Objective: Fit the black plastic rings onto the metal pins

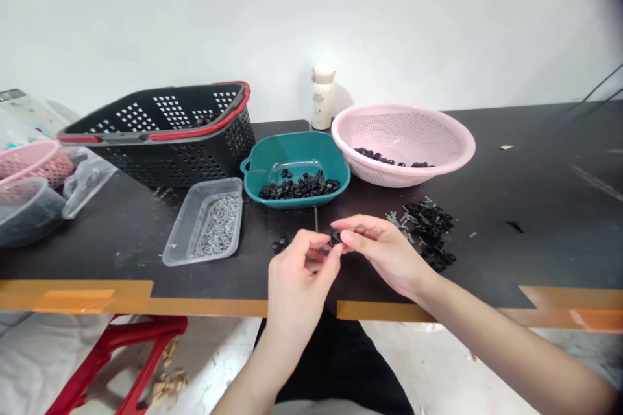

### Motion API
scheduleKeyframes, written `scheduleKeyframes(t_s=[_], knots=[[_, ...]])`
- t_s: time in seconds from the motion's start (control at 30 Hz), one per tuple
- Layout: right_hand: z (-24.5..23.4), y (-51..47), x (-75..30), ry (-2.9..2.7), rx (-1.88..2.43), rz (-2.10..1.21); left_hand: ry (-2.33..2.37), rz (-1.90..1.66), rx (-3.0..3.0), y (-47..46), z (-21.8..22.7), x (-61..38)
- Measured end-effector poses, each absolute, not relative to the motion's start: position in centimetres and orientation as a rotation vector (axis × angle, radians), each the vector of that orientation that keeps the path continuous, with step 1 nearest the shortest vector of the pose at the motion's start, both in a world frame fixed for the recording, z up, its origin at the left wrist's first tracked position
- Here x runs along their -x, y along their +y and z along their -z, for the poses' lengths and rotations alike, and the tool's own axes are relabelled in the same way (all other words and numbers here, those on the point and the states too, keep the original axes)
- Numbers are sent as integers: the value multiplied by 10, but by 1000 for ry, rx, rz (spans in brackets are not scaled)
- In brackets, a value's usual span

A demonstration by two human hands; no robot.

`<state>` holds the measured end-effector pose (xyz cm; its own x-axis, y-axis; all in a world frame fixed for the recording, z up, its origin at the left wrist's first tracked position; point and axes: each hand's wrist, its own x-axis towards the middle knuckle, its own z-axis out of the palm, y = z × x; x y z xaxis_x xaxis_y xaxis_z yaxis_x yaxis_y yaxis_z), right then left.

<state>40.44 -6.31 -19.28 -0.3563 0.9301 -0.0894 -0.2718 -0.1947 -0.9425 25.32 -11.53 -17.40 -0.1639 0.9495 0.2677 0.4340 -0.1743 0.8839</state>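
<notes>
My left hand (298, 272) and my right hand (384, 249) meet above the front of the black table (535, 220), fingers pinched together on a small black ring (335, 238). A thin metal pin (316, 217) stands up just behind the fingertips. A pile of black rings with pins through them (431, 233) lies right of my right hand. Two loose black rings (279, 244) lie left of my left hand. A clear tray of metal pins (210, 224) sits further left.
A teal bowl (296, 155) with black rings stands behind my hands, a pink colander (403, 136) with more rings to its right. A black basket with red handles (165, 133) is at back left, a white bottle (322, 96) by the wall. Clear tubs and a pink basket (29, 162) crowd the left edge.
</notes>
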Motion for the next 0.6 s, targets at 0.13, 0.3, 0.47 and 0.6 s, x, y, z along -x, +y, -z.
scheduleKeyframes(t_s=[0.13,0.3,0.47,0.6], knots=[[193,-64,-404,-1132,879,-1687,1581,-1343,-1603,-115,175,-253],[194,-65,-405,-1134,891,-1679,1561,-1352,-1600,-117,177,-252],[194,-65,-404,-1106,897,-1696,1550,-1367,-1593,-120,176,-251],[193,-66,-403,-1096,899,-1703,1546,-1365,-1605,-122,176,-251]])
